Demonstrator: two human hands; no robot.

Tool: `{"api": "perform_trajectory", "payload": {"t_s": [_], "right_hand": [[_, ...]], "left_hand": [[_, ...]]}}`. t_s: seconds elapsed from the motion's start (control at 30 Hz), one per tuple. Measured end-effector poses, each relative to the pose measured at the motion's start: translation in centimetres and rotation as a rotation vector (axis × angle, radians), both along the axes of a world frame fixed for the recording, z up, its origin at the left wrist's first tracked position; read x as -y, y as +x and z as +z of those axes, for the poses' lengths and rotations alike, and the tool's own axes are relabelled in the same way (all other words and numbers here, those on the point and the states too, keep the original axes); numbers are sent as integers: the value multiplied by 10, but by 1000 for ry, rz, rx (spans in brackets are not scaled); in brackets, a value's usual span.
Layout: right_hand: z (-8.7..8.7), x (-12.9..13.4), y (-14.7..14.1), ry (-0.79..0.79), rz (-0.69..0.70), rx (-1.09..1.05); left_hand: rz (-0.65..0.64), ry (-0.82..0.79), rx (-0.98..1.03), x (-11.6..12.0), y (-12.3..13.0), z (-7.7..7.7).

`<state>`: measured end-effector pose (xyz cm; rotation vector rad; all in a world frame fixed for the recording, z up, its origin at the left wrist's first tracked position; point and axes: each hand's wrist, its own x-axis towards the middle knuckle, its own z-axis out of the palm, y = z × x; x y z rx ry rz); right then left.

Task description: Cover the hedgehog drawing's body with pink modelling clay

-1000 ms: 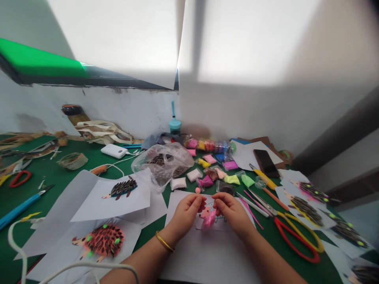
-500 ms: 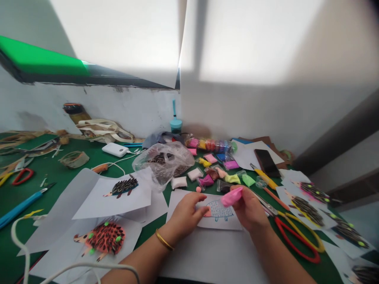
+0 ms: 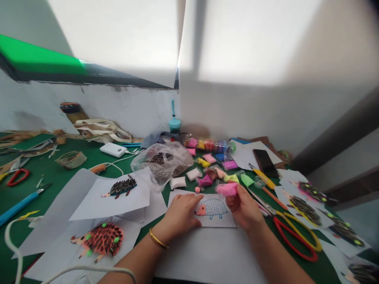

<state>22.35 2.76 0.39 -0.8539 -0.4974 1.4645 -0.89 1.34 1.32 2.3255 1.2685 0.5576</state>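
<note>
A small white card (image 3: 189, 223) carries a hedgehog drawing (image 3: 215, 206), its body outlined in blue with dots and its face filled in pink. My left hand (image 3: 182, 211) lies on the left side of that card, thumb apart from the fingers, holding nothing. Between thumb and fingers of my right hand (image 3: 244, 207) is a bag of bright pink modelling clay (image 3: 227, 189), raised over the card's upper right edge. A little pink clay ball (image 3: 197, 189) rests just beyond my left fingertips. Under the card is a larger white sheet (image 3: 207, 256).
Several clay packets (image 3: 194, 174) lie beyond the card, beside a plastic bag of sunflower seeds (image 3: 161, 163). Red-and-yellow scissors (image 3: 296, 232) and an orange-handled tool (image 3: 275, 198) lie right. Seed-covered hedgehog pictures (image 3: 103, 238) flank both sides. A white cable (image 3: 89, 269) crosses the lower left.
My left hand has lowered onto the card and shifted left, uncovering the pink face. The pink clay bag in my right hand has tilted level and moved slightly left.
</note>
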Motion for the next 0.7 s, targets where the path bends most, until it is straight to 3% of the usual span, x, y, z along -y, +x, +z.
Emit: {"api": "perform_trajectory", "payload": {"t_s": [0.13, 0.27, 0.47, 0.7], "right_hand": [[-2, 7, -11, 6, 87, 101], [-3, 14, -19, 29, 171, 145], [-2, 17, -25, 59, 253, 180], [3, 20, -27, 49, 294, 228]], "left_hand": [[127, 78, 343, 4, 7, 5], [135, 57, 600, 11, 16, 7], [227, -78, 729, 15, 23, 8], [259, -67, 691, 10, 20, 1]]}}
